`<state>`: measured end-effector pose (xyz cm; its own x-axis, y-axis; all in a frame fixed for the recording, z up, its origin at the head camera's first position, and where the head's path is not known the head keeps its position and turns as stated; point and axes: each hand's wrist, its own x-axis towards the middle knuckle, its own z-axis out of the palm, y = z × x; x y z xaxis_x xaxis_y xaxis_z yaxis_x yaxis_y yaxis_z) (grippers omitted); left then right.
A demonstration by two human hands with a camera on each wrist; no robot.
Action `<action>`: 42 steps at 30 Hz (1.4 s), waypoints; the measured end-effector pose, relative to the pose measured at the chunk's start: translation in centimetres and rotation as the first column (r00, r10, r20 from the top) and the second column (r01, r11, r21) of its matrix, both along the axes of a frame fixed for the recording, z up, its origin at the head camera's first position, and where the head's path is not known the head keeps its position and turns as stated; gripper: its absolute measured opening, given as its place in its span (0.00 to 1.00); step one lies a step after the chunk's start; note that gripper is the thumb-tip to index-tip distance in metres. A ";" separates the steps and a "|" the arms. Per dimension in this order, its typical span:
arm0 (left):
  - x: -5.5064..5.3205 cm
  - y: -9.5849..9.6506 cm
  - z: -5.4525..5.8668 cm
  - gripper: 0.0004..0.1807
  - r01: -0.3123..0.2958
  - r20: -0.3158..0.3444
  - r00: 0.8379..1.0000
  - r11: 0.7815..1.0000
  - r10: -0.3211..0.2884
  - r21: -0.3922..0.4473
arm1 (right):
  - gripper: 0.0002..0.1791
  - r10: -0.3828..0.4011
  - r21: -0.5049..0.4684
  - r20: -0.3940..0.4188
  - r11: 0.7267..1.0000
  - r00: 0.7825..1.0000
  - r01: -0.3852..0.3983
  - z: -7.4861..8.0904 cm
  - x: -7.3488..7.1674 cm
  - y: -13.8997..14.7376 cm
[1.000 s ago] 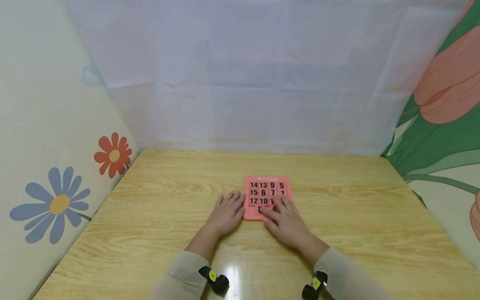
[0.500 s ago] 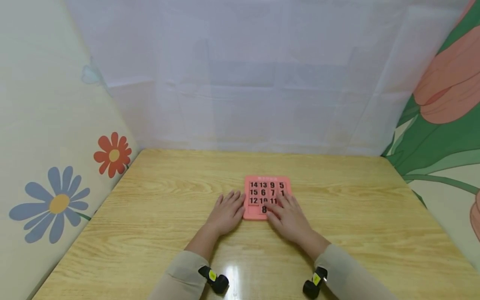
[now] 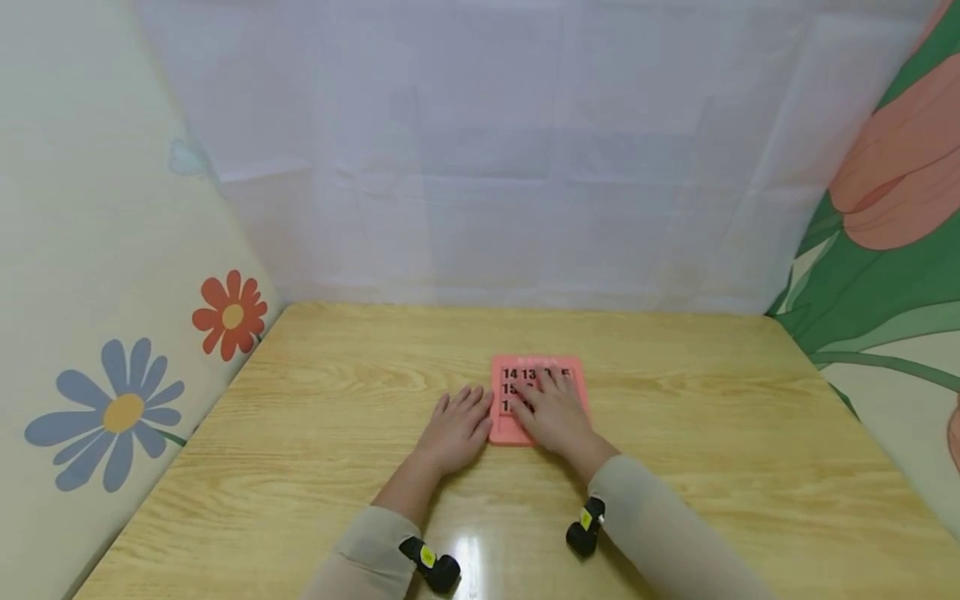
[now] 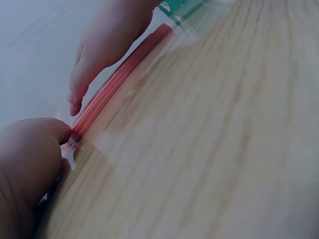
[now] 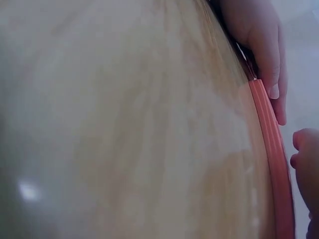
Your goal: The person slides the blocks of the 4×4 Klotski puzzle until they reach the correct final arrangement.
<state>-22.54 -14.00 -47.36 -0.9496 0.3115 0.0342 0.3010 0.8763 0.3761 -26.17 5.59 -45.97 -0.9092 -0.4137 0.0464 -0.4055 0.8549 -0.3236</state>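
A pink sliding number puzzle lies flat on the table, its black-numbered tiles partly covered. The bottom-left slot of its grid shows no tile. My left hand rests on the wood with fingers extended along the puzzle's left edge; in the left wrist view its thumb touches that side. Over the middle and right of the tiles is my right hand, fingers spread and fairly straight. Its fingers hide most of the numbers, and whether the fingertips touch a tile I cannot tell. The right wrist view shows the puzzle's pink side.
The wood-grain table reaches back to a white sheet. A flower-patterned panel stands along the left side, and a tulip-patterned one along the right. Black wrist cameras sit at both sleeves.
Tile 8 slid right along the bottom row, opening the lower-left slot. My right hand then moved up and left across the tiles. The left hand stayed at the puzzle's edge.
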 end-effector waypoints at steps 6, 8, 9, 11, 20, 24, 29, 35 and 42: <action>0.1 0.1 -0.1 0.28 0.006 -0.008 1.000 1.000 -0.006 0.008 | 0.28 -0.004 0.013 0.019 1.000 1.000 0.003 -0.1 -0.4 -0.3; 0.1 0.2 0.0 0.27 0.005 -0.011 1.000 1.000 -0.005 0.015 | 0.28 -0.001 0.004 0.027 1.000 1.000 0.001 0.0 -0.2 -0.3; 0.1 0.2 0.1 0.28 0.003 -0.006 1.000 1.000 -0.003 0.015 | 0.28 0.002 0.002 0.030 1.000 1.000 -0.002 0.0 -0.1 -0.2; 0.2 0.2 0.2 0.28 0.001 -0.002 1.000 1.000 -0.001 0.012 | 0.28 0.011 -0.003 0.036 1.000 0.999 -0.011 0.1 0.2 -0.2; 0.1 0.1 0.3 0.28 0.004 -0.001 1.000 1.000 -0.004 0.006 | 0.28 0.051 0.000 0.010 0.999 0.999 -0.051 0.1 1.6 0.3; 0.1 0.1 0.3 0.28 0.002 0.001 1.000 1.000 -0.002 0.006 | 0.28 0.051 -0.007 0.014 0.999 0.999 -0.051 0.2 2.1 0.3; 0.1 0.1 0.4 0.28 0.003 0.003 1.000 1.000 -0.003 0.003 | 0.27 0.050 -0.019 0.006 0.999 0.999 -0.050 0.0 2.2 0.3; 0.2 0.0 0.5 0.28 -0.001 0.006 1.000 1.000 0.001 0.004 | 0.27 0.021 -0.069 -0.008 0.997 1.000 -0.022 -0.1 1.6 0.2; 0.1 0.0 0.3 0.28 0.001 0.011 1.000 1.000 -0.001 0.003 | 0.28 -0.025 -0.019 0.023 1.000 0.999 0.025 -0.1 -0.1 -0.4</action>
